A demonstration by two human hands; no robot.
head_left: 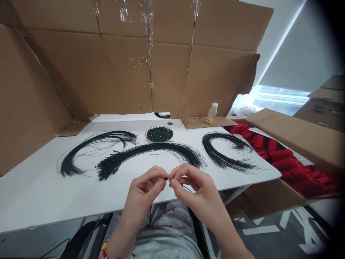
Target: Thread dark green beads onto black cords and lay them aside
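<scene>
My left hand (147, 189) and my right hand (198, 189) meet at the front edge of the table, their fingertips almost touching. Both are closed in a pinch on a thin black cord (187, 188), which trails out below my right fingers. A tiny dark piece (166, 178), perhaps a bead or a knot, shows at the left fingertips; it is too small to tell. Just beyond the hands lies a long bundle of black cords (153, 148), with thick dark ends clustered on its left. Behind that bundle stands a round dish of small dark green pieces (159, 134).
Curved bundles of black cord lie at the left (72, 158) and right (211, 153) of the white table (48, 194). Cardboard walls (121, 75) close off the back and left. A small bottle (212, 113) stands behind. At right, an open carton (293, 131) holds red rolls.
</scene>
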